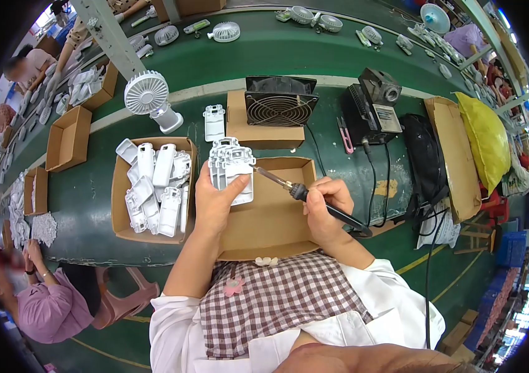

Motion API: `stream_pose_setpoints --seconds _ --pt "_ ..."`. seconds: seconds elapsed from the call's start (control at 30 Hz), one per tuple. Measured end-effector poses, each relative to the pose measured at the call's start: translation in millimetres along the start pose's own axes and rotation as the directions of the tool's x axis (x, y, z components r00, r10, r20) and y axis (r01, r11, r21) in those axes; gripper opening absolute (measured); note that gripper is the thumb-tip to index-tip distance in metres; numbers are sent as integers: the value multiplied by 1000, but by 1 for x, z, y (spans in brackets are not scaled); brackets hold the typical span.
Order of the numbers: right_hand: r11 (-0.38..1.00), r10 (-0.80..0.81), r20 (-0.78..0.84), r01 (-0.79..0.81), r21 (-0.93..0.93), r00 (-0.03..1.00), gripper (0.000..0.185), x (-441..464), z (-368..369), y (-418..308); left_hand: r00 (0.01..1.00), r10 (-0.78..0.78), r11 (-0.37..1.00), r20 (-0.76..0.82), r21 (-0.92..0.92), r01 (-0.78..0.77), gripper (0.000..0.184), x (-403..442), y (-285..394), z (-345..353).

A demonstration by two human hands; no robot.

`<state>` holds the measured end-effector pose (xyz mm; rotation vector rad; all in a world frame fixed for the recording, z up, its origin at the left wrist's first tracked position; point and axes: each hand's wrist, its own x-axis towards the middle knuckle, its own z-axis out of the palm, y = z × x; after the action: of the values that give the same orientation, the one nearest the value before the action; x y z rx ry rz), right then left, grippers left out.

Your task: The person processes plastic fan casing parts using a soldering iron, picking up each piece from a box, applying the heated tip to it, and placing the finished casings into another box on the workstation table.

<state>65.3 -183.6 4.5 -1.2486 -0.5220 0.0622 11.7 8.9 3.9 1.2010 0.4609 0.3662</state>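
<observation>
Several white plastic fan-handle shells are fanned together in my left hand, its thumb pressed over their front. My right hand is closed round the black handle of a soldering iron. The iron's tip points left at the upper right edge of the shells; whether it touches them I cannot tell. Below both hands lies a shallow cardboard tray. One more white shell rests just beyond my left hand. To the left, a cardboard box holds a heap of similar white shells.
A small white fan stands behind the box. A black square fan sits on a carton ahead. At right are pink-handled tweezers, a black soldering station with cables and a black bag. Co-workers sit along the green conveyor.
</observation>
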Motion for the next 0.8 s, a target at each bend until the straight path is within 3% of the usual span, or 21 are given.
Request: stream_pose_setpoints --seconds 0.23,0.8 --pt "981 26 18 -22 -191 999 14 4 4 1 1000 -7 1000 9 1 7 41 -1 1 -1" --pt "976 7 32 0 -218 999 13 10 11 2 999 -11 1000 38 -11 12 40 -2 1 -4"
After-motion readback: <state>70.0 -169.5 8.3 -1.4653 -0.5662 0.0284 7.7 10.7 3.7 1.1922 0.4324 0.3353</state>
